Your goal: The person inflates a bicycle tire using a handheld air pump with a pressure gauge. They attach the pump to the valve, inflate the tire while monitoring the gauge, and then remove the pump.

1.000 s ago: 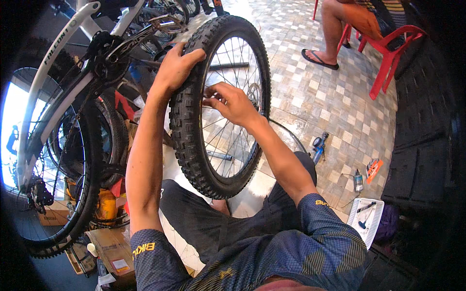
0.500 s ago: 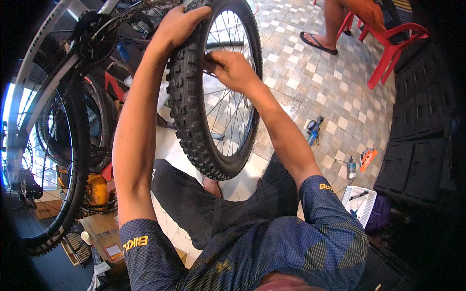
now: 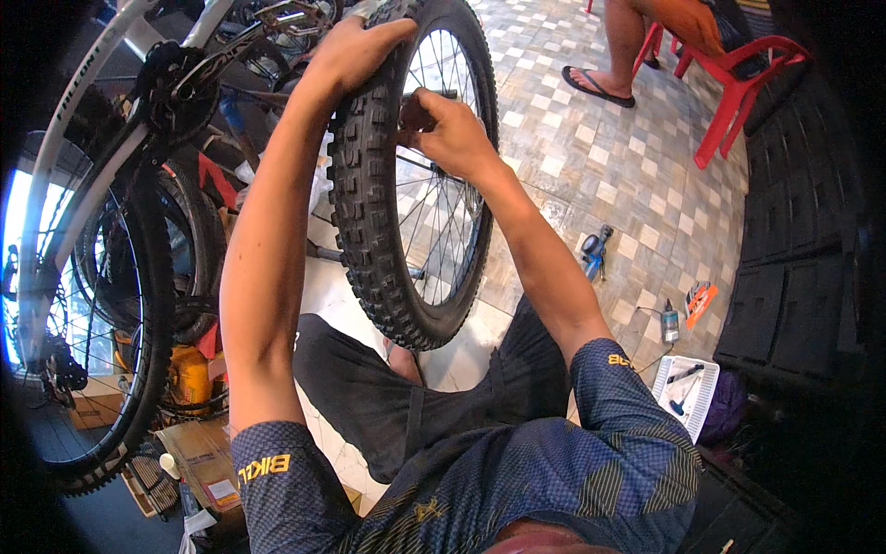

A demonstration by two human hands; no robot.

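A bicycle wheel with a knobbly black tyre (image 3: 365, 198) stands upright in front of me, above my crossed legs. My left hand (image 3: 355, 54) grips the top of the tyre, its thumb laid across the tread and the other fingers partly hidden behind it. At the inner side of the rim, my right hand (image 3: 450, 134) is closed with thumb and fingers bent together. Its fingertips lie in shadow beside the spokes (image 3: 438, 217), and what they pinch there is too dark to make out.
A pale bicycle frame (image 3: 101, 175) and further wheels crowd the left side. Cardboard (image 3: 198, 457) lies lower left. To the right are a blue pump-like tool (image 3: 595, 251), a small bottle (image 3: 670, 323), a white basket (image 3: 694, 371) with tools, and a person on a red chair (image 3: 738, 92).
The wheel and my left hand sit slightly further right in view. My right hand's fingers have shifted a little at the rim and are more bent.
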